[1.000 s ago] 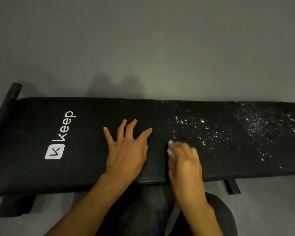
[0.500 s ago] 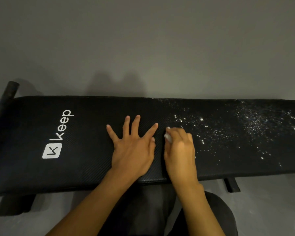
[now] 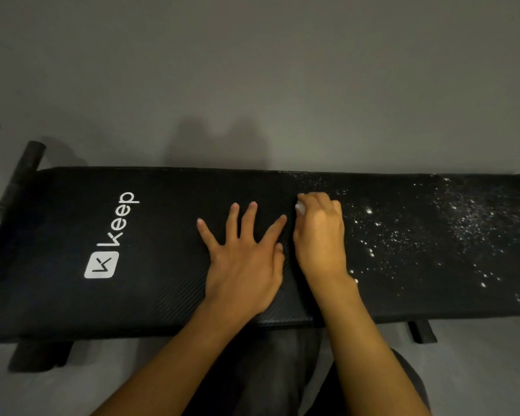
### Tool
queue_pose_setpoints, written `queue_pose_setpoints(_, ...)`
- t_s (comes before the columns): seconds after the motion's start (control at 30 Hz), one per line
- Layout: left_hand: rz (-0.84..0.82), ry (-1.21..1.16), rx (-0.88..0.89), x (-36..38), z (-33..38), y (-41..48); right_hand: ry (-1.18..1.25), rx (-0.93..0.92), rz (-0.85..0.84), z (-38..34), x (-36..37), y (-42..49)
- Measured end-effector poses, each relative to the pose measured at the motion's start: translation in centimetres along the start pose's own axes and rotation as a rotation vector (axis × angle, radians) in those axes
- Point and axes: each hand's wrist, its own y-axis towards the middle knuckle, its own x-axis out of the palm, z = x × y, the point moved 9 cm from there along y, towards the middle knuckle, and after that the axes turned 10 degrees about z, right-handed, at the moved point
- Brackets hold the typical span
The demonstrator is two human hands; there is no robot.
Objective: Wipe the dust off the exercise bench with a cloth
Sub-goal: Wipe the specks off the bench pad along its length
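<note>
Head view: the left hand [image 3: 243, 265] lies flat, fingers spread, on the clean half of the bench [image 3: 102, 301], probably to brace it. The right hand [image 3: 320, 238] curls its fingers over a white cloth [image 3: 300, 208] at the edge of the dust [image 3: 478, 223], placed to sweep rightward. That hand hides most of the cloth, and the bench's right end is cut off.

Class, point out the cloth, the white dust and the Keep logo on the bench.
cloth [image 3: 299, 208]: head view, visible white corner.
white dust [image 3: 475, 217]: head view, densest patch.
Keep logo [image 3: 101, 264]: head view, white square.
</note>
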Motion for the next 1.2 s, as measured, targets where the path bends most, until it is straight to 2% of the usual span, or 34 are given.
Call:
queue_pose_setpoints(0.2, 0.023, 0.015, 0.006, 0.4, 0.1, 0.2, 0.046, -0.082, -0.034, -1.2, -2.5, -4.5)
queue_pose_setpoints(0.43, 0.013, 0.022, 0.002, 0.3, 0.1, 0.2, -0.010, 0.012, -0.042, -0.7, 2.4, 3.2)
queue_pose_setpoints(0.67, 0.025, 0.019, 0.008, 0.3, 0.1, 0.3, -0.029, -0.130, -0.043, -1.4, 1.1, 0.9)
queue_pose_setpoints(0.83, 0.009, 0.019, 0.001, 0.3, 0.0, 0.2, -0.063, 0.003, -0.068, -1.0, 3.8, 6.1)
queue_pose_setpoints(1.0, 0.006, 0.014, -0.034, 0.5, -0.3, 0.3, 0.068, -0.190, -0.117, -3.2, 2.8, 2.9)
queue_pose_setpoints(1.2, 0.000, 0.017, -0.022, 0.7, -0.2, 0.3, -0.019, -0.051, -0.076, -1.7, 4.5, 5.9)
